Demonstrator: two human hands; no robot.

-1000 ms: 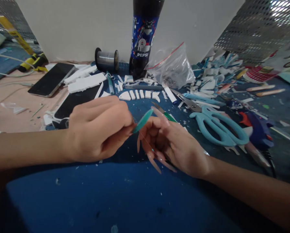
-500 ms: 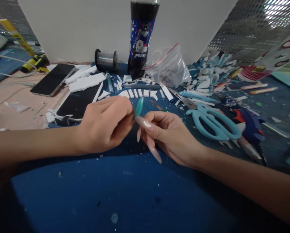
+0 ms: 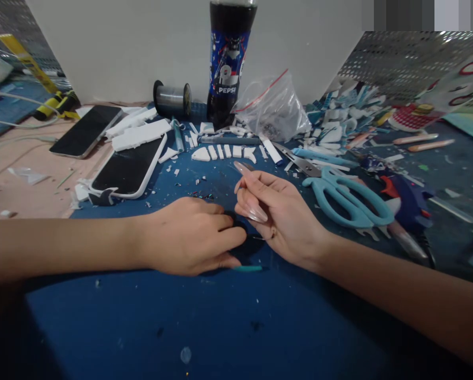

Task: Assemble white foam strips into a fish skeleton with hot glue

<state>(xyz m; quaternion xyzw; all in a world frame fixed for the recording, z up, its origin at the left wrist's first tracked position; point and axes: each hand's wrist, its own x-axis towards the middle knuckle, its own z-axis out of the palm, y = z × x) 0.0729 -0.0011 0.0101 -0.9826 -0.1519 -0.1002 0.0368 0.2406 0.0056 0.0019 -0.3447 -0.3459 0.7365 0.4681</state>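
My left hand [image 3: 192, 237] rests palm down over the blue mat [image 3: 220, 316], its fingers curled. Its long teal thumbnail points right, and whatever its fingertips hold is hidden. Just to the right is my right hand [image 3: 280, 211], palm turned partly up, with fingers bent and long pale nails. A tiny thin metal-looking piece [image 3: 262, 238] shows between the two hands, by the right palm; it is too small to name. Beyond the hands, white cut pieces [image 3: 220, 152] lie in a row shaped like a fish skeleton. Small dark and coloured bits [image 3: 202, 196] lie before my left fingers.
Blue-handled scissors [image 3: 351, 203] and a dark blue glue gun [image 3: 408, 203] lie at right. A Pepsi bottle [image 3: 229, 68], a clear zip bag [image 3: 280, 113] and a spool of line [image 3: 172, 99] stand behind. Phones [image 3: 85, 132], white foam strips [image 3: 141, 134] and offcuts [image 3: 339, 119] surround the mat.
My hands have come apart from their fingertip contact. My left hand has moved down and rolled palm down, its teal nail now low; my right hand has turned its palm upward.
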